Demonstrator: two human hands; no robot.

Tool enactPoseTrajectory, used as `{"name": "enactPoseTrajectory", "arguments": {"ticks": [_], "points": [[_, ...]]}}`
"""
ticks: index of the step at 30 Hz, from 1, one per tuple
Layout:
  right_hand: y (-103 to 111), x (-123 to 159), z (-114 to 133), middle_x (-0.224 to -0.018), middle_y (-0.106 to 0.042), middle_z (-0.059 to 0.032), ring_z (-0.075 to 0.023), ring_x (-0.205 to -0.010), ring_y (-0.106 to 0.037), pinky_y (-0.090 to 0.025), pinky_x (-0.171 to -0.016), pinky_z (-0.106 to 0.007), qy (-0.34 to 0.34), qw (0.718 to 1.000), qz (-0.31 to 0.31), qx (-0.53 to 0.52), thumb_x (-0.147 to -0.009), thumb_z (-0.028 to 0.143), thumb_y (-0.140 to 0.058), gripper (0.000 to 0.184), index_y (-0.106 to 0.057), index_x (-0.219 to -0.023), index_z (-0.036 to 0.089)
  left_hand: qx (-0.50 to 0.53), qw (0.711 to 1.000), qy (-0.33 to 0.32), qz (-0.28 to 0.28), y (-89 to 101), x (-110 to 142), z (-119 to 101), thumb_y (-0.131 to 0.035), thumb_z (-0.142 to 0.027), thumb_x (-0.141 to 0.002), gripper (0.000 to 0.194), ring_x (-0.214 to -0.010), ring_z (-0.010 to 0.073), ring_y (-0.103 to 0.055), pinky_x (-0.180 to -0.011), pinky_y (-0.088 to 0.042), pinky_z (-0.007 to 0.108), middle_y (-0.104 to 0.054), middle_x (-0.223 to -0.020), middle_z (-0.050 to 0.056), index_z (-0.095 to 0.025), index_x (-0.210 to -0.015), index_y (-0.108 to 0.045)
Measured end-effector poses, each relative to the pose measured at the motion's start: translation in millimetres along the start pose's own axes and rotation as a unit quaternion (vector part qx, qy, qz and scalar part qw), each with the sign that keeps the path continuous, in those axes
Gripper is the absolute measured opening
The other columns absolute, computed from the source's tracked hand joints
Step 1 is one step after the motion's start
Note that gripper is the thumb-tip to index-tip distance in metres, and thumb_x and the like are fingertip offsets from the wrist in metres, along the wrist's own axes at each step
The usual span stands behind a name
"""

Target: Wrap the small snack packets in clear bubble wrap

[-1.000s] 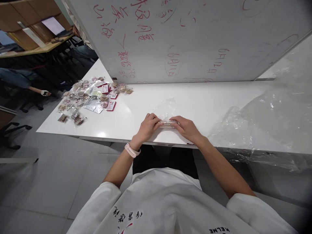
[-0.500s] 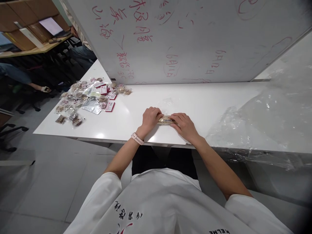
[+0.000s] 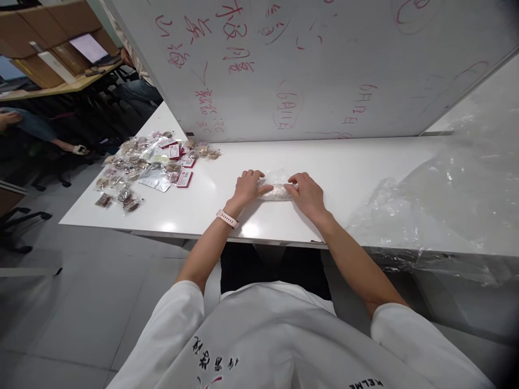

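Note:
A small roll wrapped in clear plastic [image 3: 278, 193] lies crosswise on the white table in front of me. My left hand [image 3: 247, 186] grips its left end, thumb along the roll and fingers curled over the far side. At the right end, my right hand [image 3: 307, 193] holds it the same way, with bent fingers and the thumb on the roll. Beyond the roll, a loose flap of clear plastic [image 3: 278, 175] lies on the tabletop between my hands. What is inside the roll is blurred by the plastic.
On the left of the table [image 3: 227, 216] lies a pile of small clear food packets [image 3: 130, 162], with red-and-white labelled packs [image 3: 184, 179] and a silver pouch [image 3: 156, 179]. A whiteboard [image 3: 316, 70] stands along the back. Large clear plastic sheeting [image 3: 446, 200] covers the right side. People sit at the far left.
The roll has turned; its brownish, dark-printed surface now looks whitish under plastic. My fingers have moved slightly farther from me, and both thumbs now show on the roll.

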State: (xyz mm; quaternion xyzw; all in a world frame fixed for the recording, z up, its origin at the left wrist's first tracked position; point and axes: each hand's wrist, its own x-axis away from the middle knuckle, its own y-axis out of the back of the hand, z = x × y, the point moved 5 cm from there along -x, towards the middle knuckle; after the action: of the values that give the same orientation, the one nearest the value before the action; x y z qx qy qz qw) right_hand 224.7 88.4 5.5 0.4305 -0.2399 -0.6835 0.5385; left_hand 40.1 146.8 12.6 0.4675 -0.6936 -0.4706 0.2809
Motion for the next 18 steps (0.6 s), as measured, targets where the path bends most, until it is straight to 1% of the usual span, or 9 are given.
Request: {"name": "enactPoseTrajectory", "arguments": {"ticks": [2, 5, 8, 10, 12, 14, 15, 16, 18], "points": [[0.4, 6.2, 3.1, -0.105, -0.065, -0.0087, -0.0237, -0.094, -0.058, -0.043, -0.072, -0.033, 0.048, 0.998, -0.036, 0.016, -0.096, 0.033, -0.052, 0.018, -0.064, -0.099, 0.021, 0.007, 1.0, 0.008, 0.023, 0.2, -12.7, 2.5, -0.068, -0.047, -0.087, 0.051, -0.118, 0.0312, -0.05, -0.095, -0.041, 0.043, -0.063, -0.12, 0.012, -0.019, -0.128, -0.056], [-3.9, 18.0, 6.0, -0.107, -0.065, -0.0086, -0.0243, -0.096, -0.057, -0.045, -0.077, -0.035, 0.124, 0.992, -0.017, 0.013, -0.093, 0.036, -0.059, 0.019, -0.063, -0.104, 0.021, 0.054, 0.997, 0.014, 0.062, 0.8, -30.6, 5.2, -0.075, -0.041, -0.08, 0.067, -0.116, 0.0309, -0.052, -0.095, -0.042, 0.042, -0.064, -0.122, 0.013, -0.018, -0.138, -0.05], [-7.6, 21.6, 2.4, -0.109, -0.064, -0.0074, -0.0231, -0.094, -0.057, -0.045, -0.075, -0.035, 0.123, 0.992, 0.014, 0.004, -0.092, 0.034, -0.061, 0.019, -0.062, -0.108, 0.022, 0.149, 0.985, 0.029, 0.086, -1.1, -49.8, 2.1, -0.084, -0.032, -0.067, 0.1, -0.106, 0.0272, -0.059, -0.088, -0.045, 0.037, -0.063, -0.124, 0.016, -0.016, -0.152, -0.033], [-8.4, 20.0, 0.8, -0.106, -0.065, -0.0065, -0.0228, -0.094, -0.057, -0.045, -0.075, -0.035, 0.114, 0.993, 0.02, 0.001, -0.094, 0.031, -0.058, 0.015, -0.062, -0.106, 0.023, 0.206, 0.974, 0.047, 0.076, -3.1, -61.3, -4.4, -0.085, -0.025, -0.063, 0.105, -0.097, 0.0245, -0.062, -0.083, -0.046, 0.034, -0.066, -0.116, 0.015, -0.014, -0.153, -0.033], [-8.9, 18.0, 0.8, -0.105, -0.066, -0.0061, -0.0228, -0.094, -0.058, -0.045, -0.076, -0.035, 0.114, 0.993, 0.022, -0.003, -0.095, 0.03, -0.056, 0.014, -0.061, -0.105, 0.023, 0.255, 0.963, 0.067, 0.049, -4.8, -67.4, -13.5, -0.08, -0.024, -0.069, 0.074, -0.089, 0.0225, -0.063, -0.079, -0.047, 0.033, -0.069, -0.1, 0.012, -0.01, -0.138, -0.053], [-9.3, 16.5, 0.7, -0.105, -0.066, -0.0062, -0.0232, -0.095, -0.058, -0.046, -0.077, -0.036, 0.114, 0.993, 0.022, -0.009, -0.096, 0.031, -0.055, 0.014, -0.062, -0.105, 0.022, 0.293, 0.954, 0.054, 0.009, -4.1, -64.6, -25.1, -0.069, -0.025, -0.08, 0.028, -0.084, 0.0212, -0.064, -0.078, -0.048, 0.032, -0.07, -0.086, 0.008, -0.011, -0.104, -0.072], [-9.6, 16.0, 0.3, -0.104, -0.066, -0.0066, -0.0236, -0.095, -0.058, -0.046, -0.078, -0.036, 0.112, 0.993, 0.021, -0.011, -0.096, 0.031, -0.054, 0.014, -0.062, -0.105, 0.022, 0.307, 0.951, 0.025, -0.015, -2.5, -59.2, -31.4, -0.064, -0.026, -0.083, 0.017, -0.085, 0.0209, -0.065, -0.08, -0.049, 0.032, -0.071, -0.084, 0.007, -0.013, -0.088, -0.073], [-9.8, 15.5, -0.3, -0.104, -0.066, -0.0072, -0.0241, -0.096, -0.058, -0.046, -0.078, -0.036, 0.11, 0.994, 0.021, -0.012, -0.096, 0.031, -0.053, 0.015, -0.062, -0.104, 0.022, 0.313, 0.949, -0.014, -0.037, -0.7, -50.9, -37.0, -0.062, -0.026, -0.086, 0.017, -0.089, 0.0207, -0.066, -0.083, -0.049, 0.032, -0.072, -0.086, 0.007, -0.014, -0.079, -0.073], [-10.2, 14.7, -1.8, -0.102, -0.066, -0.0085, -0.0251, -0.095, -0.058, -0.046, -0.077, -0.037, 0.103, 0.994, 0.02, -0.011, -0.096, 0.03, -0.052, 0.014, -0.063, -0.1, 0.022, 0.299, 0.948, -0.096, -0.054, -0.5, -27.6, -43.6, -0.061, -0.024, -0.088, 0.017, -0.094, 0.0198, -0.067, -0.087, -0.05, 0.032, -0.076, -0.096, 0.006, -0.017, -0.081, -0.074]]}}
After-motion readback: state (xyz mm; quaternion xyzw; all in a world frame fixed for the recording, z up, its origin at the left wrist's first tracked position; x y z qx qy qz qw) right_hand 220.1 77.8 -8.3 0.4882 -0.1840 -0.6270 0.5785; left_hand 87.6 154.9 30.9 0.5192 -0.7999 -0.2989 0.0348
